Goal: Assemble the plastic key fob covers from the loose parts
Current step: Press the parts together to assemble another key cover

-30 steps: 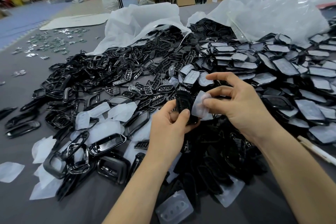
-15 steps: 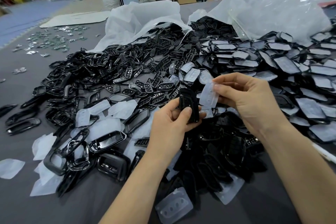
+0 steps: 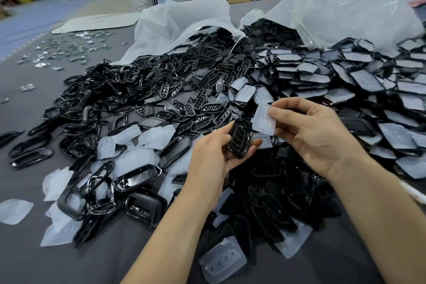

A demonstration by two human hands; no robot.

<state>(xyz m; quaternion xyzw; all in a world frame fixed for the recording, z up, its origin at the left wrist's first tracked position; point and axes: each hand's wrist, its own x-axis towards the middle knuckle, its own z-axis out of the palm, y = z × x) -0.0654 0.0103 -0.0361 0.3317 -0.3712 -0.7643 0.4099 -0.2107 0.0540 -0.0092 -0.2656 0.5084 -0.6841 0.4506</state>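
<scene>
Above the middle of the worktop [image 3: 34, 258], the left hand [image 3: 209, 157] pinches a black key fob shell [image 3: 239, 138] between thumb and fingers, holding it nearly upright with its slotted button openings facing the camera. Just to its right and slightly higher, the right hand [image 3: 315, 134] pinches a translucent button pad [image 3: 264, 120] between thumb and forefinger, its other fingers loosely curled; the pad hangs just beside the shell's upper edge, and whether the two touch is not clear. Directly under both hands lies a dark heap of black shells [image 3: 276, 203], with a clear pad [image 3: 222, 258] showing three oval bumps lying flat near the front edge. To the left, loose translucent pads [image 3: 129, 159] are scattered among glossy black frames [image 3: 138, 174], and one pad lies alone toward the left edge. Behind the hands, small black slotted inserts [image 3: 202, 108] spread across the centre. On the right side, a broad pile of shells with pads fitted [image 3: 364, 80] slopes up toward the right edge. Two white plastic bags [image 3: 179, 21] lie open at the back, black parts spilling from their mouths. Small silvery pieces [image 3: 69, 46] dot the far left corner.
</scene>
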